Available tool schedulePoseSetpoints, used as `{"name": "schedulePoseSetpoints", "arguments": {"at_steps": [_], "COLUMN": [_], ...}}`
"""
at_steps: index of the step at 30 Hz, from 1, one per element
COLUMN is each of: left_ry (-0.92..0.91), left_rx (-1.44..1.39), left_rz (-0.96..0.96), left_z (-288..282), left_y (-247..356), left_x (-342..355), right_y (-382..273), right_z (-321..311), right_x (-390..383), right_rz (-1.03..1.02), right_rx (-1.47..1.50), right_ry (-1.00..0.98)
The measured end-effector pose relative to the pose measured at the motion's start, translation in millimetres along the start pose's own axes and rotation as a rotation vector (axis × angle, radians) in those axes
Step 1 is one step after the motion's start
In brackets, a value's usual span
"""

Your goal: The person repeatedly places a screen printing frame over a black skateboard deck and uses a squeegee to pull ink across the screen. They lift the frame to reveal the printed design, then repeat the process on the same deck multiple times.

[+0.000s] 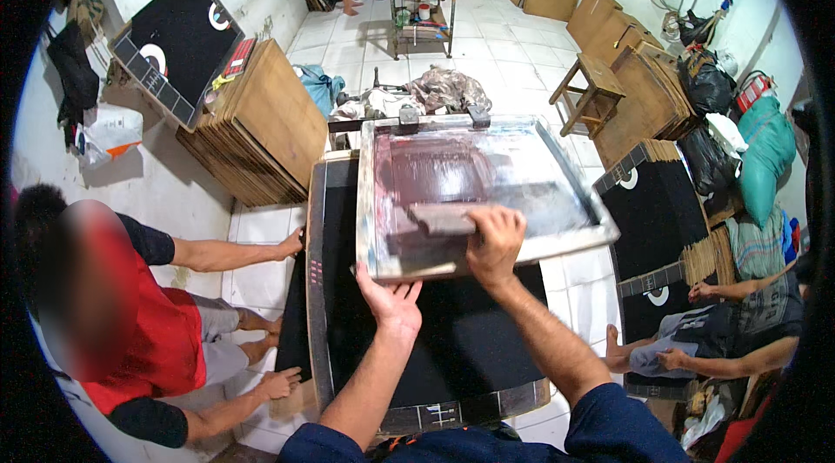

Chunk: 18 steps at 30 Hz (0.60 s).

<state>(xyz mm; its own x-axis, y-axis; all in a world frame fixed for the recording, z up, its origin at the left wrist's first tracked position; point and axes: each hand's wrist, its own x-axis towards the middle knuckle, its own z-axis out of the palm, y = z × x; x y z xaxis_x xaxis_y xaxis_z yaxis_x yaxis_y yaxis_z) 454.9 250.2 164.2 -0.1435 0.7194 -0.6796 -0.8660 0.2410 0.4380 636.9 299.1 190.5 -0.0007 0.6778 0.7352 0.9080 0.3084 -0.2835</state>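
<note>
A metal-framed printing screen [539, 247] smeared with dark reddish ink lies tilted over a black cloth [461, 332] on a printing board. My right hand [494, 241] grips a squeegee [439, 219] inside the screen, near its front edge. My left hand [390, 299] holds the underside of the frame's near left corner, fingers spread against it. The screen's far edge is clamped at two hinges [409, 117].
A person in a red shirt [156, 341] sits at the left, both hands on the board's left edge. Another seated person [739, 324] is at the right by black printed boards [661, 211]. Stacked wooden boards [261, 124], a stool [596, 89] and bags stand around.
</note>
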Motion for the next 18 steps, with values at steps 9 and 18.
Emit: {"name": "schedulePoseSetpoints", "arguments": {"at_steps": [9,18], "left_ry": [0.109,-0.085], "left_rx": [1.426,2.003], "left_rz": [0.974,1.048], "left_z": [-140.6,-142.9], "left_y": [-31.4,-26.1], "left_x": [75.6,96.4], "right_y": [63.3,92.5], "right_z": [112.9,236.2], "right_x": [-15.5,77.9], "right_rz": [0.025,-0.070], "right_rx": [-0.056,-0.180], "right_ry": [-0.490,-0.435]}}
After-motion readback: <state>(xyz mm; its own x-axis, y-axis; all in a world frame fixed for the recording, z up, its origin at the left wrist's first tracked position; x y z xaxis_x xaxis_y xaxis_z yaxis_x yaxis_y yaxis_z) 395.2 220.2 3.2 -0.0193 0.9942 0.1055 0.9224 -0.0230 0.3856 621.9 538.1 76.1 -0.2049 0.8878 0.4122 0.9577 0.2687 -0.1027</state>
